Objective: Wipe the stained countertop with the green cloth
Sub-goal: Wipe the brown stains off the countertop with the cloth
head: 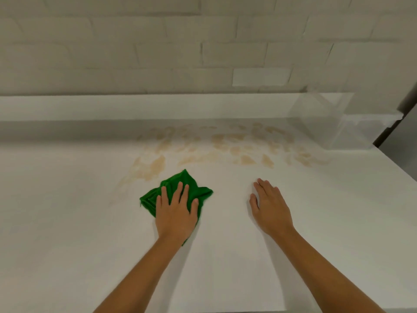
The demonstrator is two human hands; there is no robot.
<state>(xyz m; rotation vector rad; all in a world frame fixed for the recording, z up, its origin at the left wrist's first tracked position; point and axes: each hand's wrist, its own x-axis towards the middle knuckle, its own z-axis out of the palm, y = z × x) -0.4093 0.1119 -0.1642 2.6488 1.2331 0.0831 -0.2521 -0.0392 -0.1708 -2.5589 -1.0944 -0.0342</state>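
Note:
A crumpled green cloth (pixel 180 185) lies on the white countertop (pixel 67 211), just near of the stains. My left hand (pixel 174 211) presses flat on the cloth with fingers spread, covering its near half. My right hand (pixel 269 205) rests flat on the bare countertop to the right of the cloth, fingers together, holding nothing. Tan-brown smeared stains (pixel 225 145) spread in a wide band across the far part of the countertop, from above the cloth to the right.
A low white ledge (pixel 135 107) runs along the back under a white brick wall (pixel 158 41). A clear plastic box (pixel 327 123) stands at the far right by the stains. A dark vertical edge (pixel 404 109) borders the right end.

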